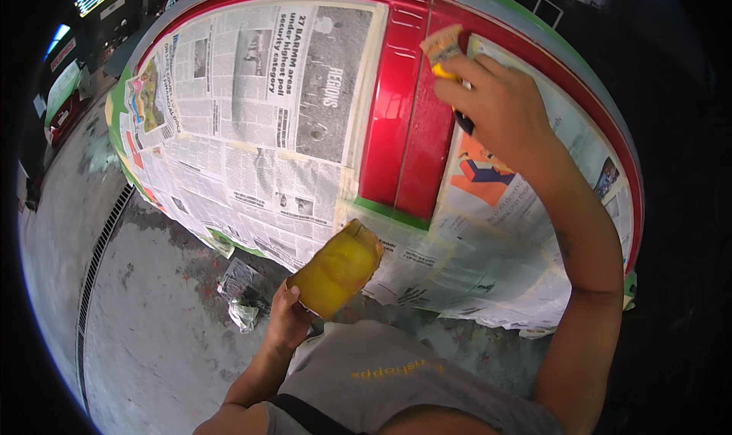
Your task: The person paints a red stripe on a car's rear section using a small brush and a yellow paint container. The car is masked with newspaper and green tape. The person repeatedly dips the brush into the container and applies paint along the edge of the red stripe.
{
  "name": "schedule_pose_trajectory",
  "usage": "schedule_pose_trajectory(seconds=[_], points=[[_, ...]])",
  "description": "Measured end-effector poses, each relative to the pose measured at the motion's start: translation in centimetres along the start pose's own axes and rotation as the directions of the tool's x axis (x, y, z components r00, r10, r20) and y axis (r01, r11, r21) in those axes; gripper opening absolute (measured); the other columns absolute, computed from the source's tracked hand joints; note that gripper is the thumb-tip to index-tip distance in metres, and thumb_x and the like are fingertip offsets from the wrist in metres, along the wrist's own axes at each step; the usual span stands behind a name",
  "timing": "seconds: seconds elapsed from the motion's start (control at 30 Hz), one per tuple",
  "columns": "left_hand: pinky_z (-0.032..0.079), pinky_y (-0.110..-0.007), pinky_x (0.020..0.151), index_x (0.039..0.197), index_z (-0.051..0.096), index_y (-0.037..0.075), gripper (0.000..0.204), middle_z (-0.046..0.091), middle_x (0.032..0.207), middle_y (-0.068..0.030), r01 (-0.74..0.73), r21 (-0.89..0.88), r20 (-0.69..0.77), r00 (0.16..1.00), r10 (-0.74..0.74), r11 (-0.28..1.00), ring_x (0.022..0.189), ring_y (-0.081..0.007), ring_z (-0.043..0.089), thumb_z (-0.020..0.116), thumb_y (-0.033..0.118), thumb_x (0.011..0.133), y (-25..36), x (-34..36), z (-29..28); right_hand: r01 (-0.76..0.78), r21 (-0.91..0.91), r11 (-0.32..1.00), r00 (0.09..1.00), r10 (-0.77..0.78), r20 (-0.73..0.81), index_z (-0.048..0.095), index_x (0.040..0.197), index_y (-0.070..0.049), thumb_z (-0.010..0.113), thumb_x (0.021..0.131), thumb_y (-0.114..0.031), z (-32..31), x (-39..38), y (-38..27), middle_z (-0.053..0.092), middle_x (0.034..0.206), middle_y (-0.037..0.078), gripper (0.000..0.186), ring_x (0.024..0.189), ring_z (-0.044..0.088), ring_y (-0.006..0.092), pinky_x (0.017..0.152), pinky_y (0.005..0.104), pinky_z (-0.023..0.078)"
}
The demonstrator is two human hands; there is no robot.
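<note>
My right hand [499, 103] grips a paintbrush [444, 44] with a yellow and black handle. Its pale bristles meet the upper part of a red car body panel [428, 130], beside the glossy red strip on the left. Low in front of my body, my left hand [290, 313] holds a cut-open yellow container [339, 271] by its near edge, thumb over the rim. The container is tilted, and its inside looks coated yellow; how much liquid it has cannot be made out. Newspaper [252, 92] taped at its edges covers the windows on both sides of the red panel.
Green masking tape [393, 212] runs below the red panel. Crumpled plastic [242, 313] lies on the stained grey floor [168, 321] left of my left hand. A long drain grate [99, 263] crosses the floor. Red and dark objects [65, 115] stand at the far left.
</note>
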State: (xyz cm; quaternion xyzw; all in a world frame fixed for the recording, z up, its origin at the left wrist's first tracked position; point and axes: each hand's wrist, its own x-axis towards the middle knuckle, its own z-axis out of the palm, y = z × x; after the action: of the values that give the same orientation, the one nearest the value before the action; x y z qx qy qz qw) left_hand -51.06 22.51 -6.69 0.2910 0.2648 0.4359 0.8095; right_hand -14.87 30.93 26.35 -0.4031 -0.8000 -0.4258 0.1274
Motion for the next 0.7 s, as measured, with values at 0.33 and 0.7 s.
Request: schedule_pose_trajectory(seconds=[0.33, 0.7], points=[[0.06, -0.043, 0.103, 0.158, 0.054, 0.001, 0.086, 0.069, 0.144, -0.0116, -0.1, -0.031, -0.075, 0.992, 0.097, 0.995, 0.131, -0.0248, 0.069, 0.082, 0.053, 0.097, -1.2, -0.1, 1.6, -0.451, 0.763, 0.464, 0.884, 0.352, 0.308, 0.078, 0.108, -0.006, 0.085, 0.092, -0.001, -0.4, -10.1, -1.9, 0.082, 0.11, 0.008, 0.019, 0.101, 0.078, 0.0269, 0.084, 0.038, 0.062], [0.057, -0.045, 0.11, 0.162, 0.052, 0.0, 0.09, 0.066, 0.151, -0.0131, -0.111, 0.027, -0.042, 0.993, 0.112, 0.993, 0.137, -0.0262, 0.066, 0.082, 0.055, 0.096, -0.5, 0.7, 3.2, -0.267, 0.75, 0.605, 0.879, 0.473, -0.069, 0.078, 0.112, -0.004, 0.086, 0.091, 0.001, 3.2, -12.5, -2.0, 0.081, 0.116, 0.014, 0.023, 0.104, 0.08, 0.0314, 0.088, 0.0392, 0.063]])
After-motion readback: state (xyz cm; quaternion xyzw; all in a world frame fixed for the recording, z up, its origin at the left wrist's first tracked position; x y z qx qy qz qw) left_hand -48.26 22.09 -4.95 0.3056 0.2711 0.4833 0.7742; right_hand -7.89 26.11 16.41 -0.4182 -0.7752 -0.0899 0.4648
